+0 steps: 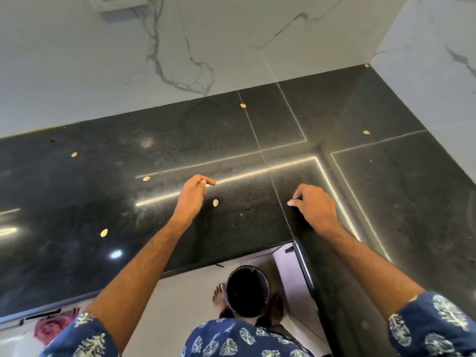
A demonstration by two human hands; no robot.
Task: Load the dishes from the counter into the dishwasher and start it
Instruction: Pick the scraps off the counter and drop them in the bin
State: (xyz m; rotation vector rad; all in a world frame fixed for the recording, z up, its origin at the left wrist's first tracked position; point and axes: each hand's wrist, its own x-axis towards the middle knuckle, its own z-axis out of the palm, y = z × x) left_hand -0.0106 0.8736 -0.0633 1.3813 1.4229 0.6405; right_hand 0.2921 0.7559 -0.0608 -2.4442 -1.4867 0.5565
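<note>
Both hands hover over the black tabletop [77,202] among scattered pale seeds [215,202], the left hand [193,193] in a loose empty curled grip, the right hand [313,206] pinching something I cannot make out, no dishes showing.

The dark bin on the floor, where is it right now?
In the head view the dark bin stands on the pale floor at bottom centre, in the inner corner of the black counter, between the person's bare feet.
</note>
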